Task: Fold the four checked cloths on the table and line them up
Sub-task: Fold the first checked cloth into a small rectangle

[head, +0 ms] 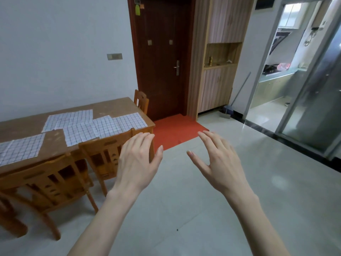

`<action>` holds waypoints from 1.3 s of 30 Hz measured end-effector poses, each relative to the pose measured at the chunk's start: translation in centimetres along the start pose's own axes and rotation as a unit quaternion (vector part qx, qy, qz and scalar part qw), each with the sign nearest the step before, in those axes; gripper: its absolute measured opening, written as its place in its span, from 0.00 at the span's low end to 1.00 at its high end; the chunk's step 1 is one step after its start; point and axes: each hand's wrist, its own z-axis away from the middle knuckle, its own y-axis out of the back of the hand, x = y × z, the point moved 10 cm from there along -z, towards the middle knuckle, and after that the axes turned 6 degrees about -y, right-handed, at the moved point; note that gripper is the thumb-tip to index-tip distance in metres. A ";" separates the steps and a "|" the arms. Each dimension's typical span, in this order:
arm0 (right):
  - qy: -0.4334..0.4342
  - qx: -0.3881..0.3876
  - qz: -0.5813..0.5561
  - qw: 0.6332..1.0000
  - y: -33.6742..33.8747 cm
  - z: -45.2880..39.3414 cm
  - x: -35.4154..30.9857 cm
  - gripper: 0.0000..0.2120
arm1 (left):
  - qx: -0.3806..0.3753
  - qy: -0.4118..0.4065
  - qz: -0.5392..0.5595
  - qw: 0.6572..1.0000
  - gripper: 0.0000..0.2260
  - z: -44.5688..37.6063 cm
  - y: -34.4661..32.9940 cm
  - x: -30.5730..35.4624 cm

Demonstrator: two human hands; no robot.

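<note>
Hovering in mid-air over the pale grey tiled floor [184,209], the left hand [137,159] and the right hand [219,161] are both held palm down with fingers straight and slightly spread, grasping nothing. They sit side by side, apart from each other and off to the right of the brown wooden tabletop [114,107].

Four white cloths with a thin blue check lie unfolded and flat on that tabletop. One checked cloth [20,148] lies at the near left corner, apart from the others. A second checked cloth [70,119] lies farther back, towards the white wall [55,52]. A third checked cloth [92,131] sits in the middle, overlapping the second one's near edge, and the fourth checked cloth [129,121] lies at the right end, overlapped by the third.

Two orange-brown wooden chairs [55,178] are pushed in along the near side, and a third matching chair [141,100] stands at the far end. Beyond them are a dark red-brown wooden door [162,52] and a red floor mat [177,130].
</note>
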 end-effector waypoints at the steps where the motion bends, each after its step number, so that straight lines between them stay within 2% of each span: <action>1: -0.001 0.000 -0.003 1.000 -1.2 -1.5 0.5 0.35 | 0.000 0.000 -0.001 1.000 0.22 -1.3 -1.2 -0.6; 9: 0.008 -0.014 -0.039 0.999 -10.8 -15.5 5.0 0.35 | -0.009 0.020 -0.020 1.000 0.24 -13.6 -10.5 -5.4; 19: 0.031 -0.047 -0.055 0.997 -20.9 -31.3 9.8 0.36 | -0.003 0.060 -0.037 0.998 0.22 -26.4 -19.9 -11.1; 29: 0.049 -0.032 -0.062 0.996 -28.9 -43.8 12.2 0.33 | 0.006 0.061 -0.032 0.998 0.21 -37.8 -29.0 -16.5; 39: 0.046 -0.051 -0.060 0.996 -39.9 -59.1 13.3 0.34 | 0.021 0.081 -0.014 0.996 0.23 -50.8 -38.6 -25.5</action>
